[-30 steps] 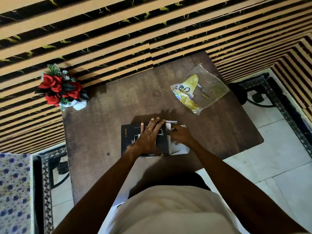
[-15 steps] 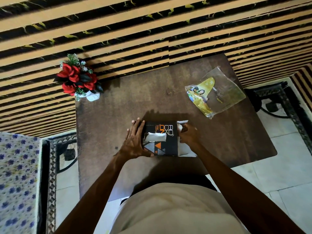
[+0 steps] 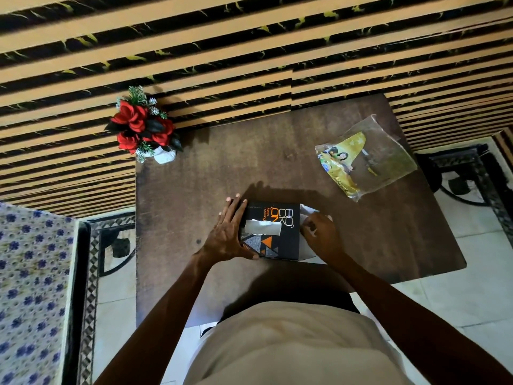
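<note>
A black box (image 3: 280, 245) with orange and white print lies near the front edge of the brown table (image 3: 249, 168). A pale strip (image 3: 263, 227) crosses its top face. My left hand (image 3: 227, 234) lies with straight fingers against the box's left side, thumb along its near edge. My right hand (image 3: 322, 234) has its fingers curled on the white flap (image 3: 308, 211) that sticks out of the box's right end. The flap's lower part is hidden by that hand.
A clear plastic bag (image 3: 366, 159) with a yellow printed card inside lies at the table's back right. Red artificial flowers in a white pot (image 3: 141, 129) stand at the back left corner. A striped wall runs behind; a floral cloth (image 3: 30, 287) is at left.
My left hand slid off the box's top to its left side, and the printed top face with the pale strip now shows. My right hand stays at the white flap.
</note>
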A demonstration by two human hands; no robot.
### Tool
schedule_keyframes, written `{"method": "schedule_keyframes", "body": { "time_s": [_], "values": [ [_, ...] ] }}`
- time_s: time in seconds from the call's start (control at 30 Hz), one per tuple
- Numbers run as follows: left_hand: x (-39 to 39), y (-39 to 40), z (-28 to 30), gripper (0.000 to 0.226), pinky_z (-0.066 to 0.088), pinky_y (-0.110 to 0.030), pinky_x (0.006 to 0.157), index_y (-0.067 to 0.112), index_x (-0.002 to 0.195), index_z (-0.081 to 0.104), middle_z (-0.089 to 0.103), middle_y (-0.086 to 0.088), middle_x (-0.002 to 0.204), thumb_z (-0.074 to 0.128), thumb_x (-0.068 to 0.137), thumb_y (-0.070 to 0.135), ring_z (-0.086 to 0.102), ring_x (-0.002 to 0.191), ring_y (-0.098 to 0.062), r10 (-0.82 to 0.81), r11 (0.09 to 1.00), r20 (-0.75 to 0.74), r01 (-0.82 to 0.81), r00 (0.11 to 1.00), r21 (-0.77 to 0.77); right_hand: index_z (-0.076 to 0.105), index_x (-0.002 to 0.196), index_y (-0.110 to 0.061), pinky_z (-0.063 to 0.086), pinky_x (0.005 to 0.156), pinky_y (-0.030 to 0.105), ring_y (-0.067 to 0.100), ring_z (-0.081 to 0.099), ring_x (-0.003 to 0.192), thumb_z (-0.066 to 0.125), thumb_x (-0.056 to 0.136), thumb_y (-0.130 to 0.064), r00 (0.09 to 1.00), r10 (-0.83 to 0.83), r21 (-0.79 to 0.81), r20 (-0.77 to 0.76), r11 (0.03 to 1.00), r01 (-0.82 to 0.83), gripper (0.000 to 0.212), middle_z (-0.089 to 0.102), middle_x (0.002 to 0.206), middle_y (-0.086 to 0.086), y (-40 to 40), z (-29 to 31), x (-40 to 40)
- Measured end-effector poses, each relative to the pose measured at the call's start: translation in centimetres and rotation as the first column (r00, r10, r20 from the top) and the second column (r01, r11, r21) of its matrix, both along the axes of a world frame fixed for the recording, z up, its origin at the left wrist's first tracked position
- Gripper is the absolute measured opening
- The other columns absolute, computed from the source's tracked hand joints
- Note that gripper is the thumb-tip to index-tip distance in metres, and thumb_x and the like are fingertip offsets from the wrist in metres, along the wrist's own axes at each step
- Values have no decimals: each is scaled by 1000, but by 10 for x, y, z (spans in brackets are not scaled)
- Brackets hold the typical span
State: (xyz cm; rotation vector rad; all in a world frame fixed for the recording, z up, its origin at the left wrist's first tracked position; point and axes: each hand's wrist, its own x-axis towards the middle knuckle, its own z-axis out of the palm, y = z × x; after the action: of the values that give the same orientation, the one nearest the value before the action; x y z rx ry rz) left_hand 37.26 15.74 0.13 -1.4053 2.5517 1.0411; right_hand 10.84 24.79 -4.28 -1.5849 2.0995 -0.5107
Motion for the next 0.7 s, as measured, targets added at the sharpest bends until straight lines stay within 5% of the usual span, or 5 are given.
{"method": "schedule_keyframes", "body": {
  "time_s": [0.07,0.13,0.33,0.53,0.7],
  "values": [
    [0,-2,-1,150,2,-48,119,15,154,0,-11,-2,164,78,42,75,-20,148,-20,-4,1000,8,4,1000,-7,71,98,-13,56,84,41,30,69,97,77,76,-16,927,310,-111,-213,935,-338,23,72,105,13,21,-10,-4],
    [-1,-2,1,150,4,-48,119,13,154,2,-8,-3,164,80,41,73,-18,148,-21,-11,1000,12,12,1000,-15,70,112,-10,53,93,43,31,65,112,83,68,-24,714,599,-20,-362,761,-649,48,69,120,13,35,-17,-6],
    [-4,-2,7,153,9,-56,121,12,154,0,-9,-4,163,72,38,80,-17,147,-25,-34,999,42,33,999,4,64,123,-13,42,104,50,29,61,120,46,86,-36,440,796,151,-417,538,-829,47,67,125,10,8,-6,-6],
    [-9,-3,8,152,8,-53,122,10,154,-1,-9,-4,163,83,41,67,-17,147,-25,-25,1000,103,23,994,19,56,131,-15,22,116,40,31,53,127,61,84,-22,628,734,52,-259,660,-749,48,61,133,8,-21,-10,0],
    [-14,-4,12,150,5,-50,122,11,154,-3,-9,-5,164,88,44,59,-17,148,-28,-13,1000,151,10,988,16,48,131,-17,49,100,44,32,63,115,38,97,-43,706,687,19,-169,719,-695,44,66,124,12,-29,-9,9]
  ]
}}
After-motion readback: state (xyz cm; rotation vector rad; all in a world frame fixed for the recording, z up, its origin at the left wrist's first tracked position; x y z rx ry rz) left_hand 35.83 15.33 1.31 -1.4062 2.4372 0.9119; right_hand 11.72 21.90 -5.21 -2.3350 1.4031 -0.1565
